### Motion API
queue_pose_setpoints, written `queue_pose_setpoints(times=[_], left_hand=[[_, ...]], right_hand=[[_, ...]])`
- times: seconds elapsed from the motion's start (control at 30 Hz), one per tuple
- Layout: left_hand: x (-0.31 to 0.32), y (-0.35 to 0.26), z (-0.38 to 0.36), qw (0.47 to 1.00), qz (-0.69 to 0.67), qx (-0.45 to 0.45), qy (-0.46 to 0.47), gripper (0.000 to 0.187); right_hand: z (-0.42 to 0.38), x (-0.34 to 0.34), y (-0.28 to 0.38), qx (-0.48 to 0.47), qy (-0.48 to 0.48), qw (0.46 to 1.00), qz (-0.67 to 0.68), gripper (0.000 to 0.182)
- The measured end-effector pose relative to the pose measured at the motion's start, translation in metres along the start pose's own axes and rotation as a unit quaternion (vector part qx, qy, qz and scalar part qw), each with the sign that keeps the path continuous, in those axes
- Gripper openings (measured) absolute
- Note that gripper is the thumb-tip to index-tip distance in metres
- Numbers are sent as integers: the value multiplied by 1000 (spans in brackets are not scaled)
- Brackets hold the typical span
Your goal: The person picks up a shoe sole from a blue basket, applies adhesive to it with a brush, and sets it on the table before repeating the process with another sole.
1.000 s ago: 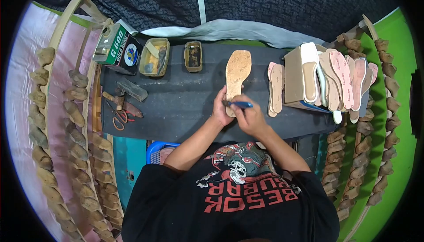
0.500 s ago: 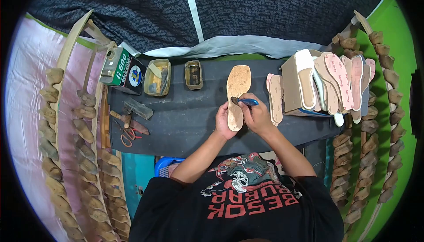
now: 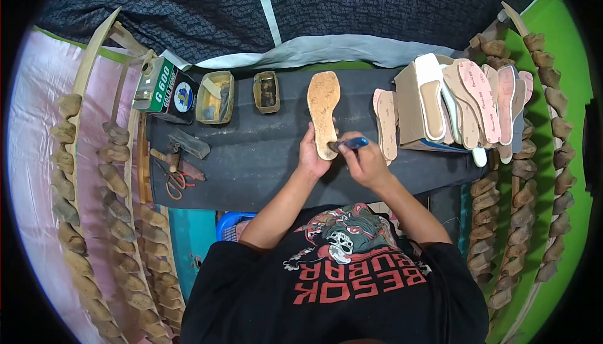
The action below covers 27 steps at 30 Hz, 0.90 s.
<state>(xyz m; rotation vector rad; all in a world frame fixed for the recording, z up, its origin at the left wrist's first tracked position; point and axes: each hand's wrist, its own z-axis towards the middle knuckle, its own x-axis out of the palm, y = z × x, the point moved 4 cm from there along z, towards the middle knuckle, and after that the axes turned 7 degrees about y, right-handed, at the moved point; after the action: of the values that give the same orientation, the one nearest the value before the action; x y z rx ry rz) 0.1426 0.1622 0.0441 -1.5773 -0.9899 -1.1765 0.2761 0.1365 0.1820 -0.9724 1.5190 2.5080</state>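
Observation:
A tan, cork-like sole [image 3: 323, 102] is held upright over the dark table, its wide end pointing away from me. My left hand [image 3: 313, 154] grips its narrow heel end from the left side. In my right hand [image 3: 366, 165] is a brush with a blue handle [image 3: 355, 143]; the dark bristles touch the heel area of the sole. My right fingers are closed round the handle. Part of my left fingers is hidden behind the sole.
On the dark table [image 3: 251, 171] stand a green glue can [image 3: 164, 90], two yellowish containers [image 3: 215, 98] [image 3: 267, 93], scissors [image 3: 176, 184] and a hammer [image 3: 168, 155]. At right, a cardboard box [image 3: 411, 115] holds insoles [image 3: 480, 96]. Racks of shoe lasts [image 3: 115, 181] flank both sides.
The brush has moved down the sole from its middle to the heel end. The sole has shifted slightly left and up in the view, and the whole view has shifted a little.

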Motion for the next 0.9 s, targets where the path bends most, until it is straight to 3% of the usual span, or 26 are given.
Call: queue_pose_setpoints(times=[0.13,0.23,0.33,0.43,0.53,0.73,0.83,0.9], left_hand=[[12,-1,0,999,-5,-8,48,50],[18,0,3,982,-48,-40,180,49],[13,3,0,1000,11,5,15,49],[14,10,0,997,-32,-16,65,50],[14,13,0,1000,19,-1,10,50],[2,10,-1,993,-15,-30,113,50],[-5,9,-7,1000,23,6,-14,50],[-13,5,-14,1000,15,-17,5,49]], right_hand=[[-4,-3,9,-56,7,998,-16,9],[-11,-1,12,-40,13,999,-18,9],[-5,-10,9,-16,-12,1000,-22,9],[3,-20,0,10,-58,998,-37,10],[1,-18,-2,3,-41,998,-47,11],[-9,-1,5,-6,8,1000,-19,8],[4,-3,-3,5,-14,1000,-20,9],[17,-2,-3,27,-28,999,20,9]])
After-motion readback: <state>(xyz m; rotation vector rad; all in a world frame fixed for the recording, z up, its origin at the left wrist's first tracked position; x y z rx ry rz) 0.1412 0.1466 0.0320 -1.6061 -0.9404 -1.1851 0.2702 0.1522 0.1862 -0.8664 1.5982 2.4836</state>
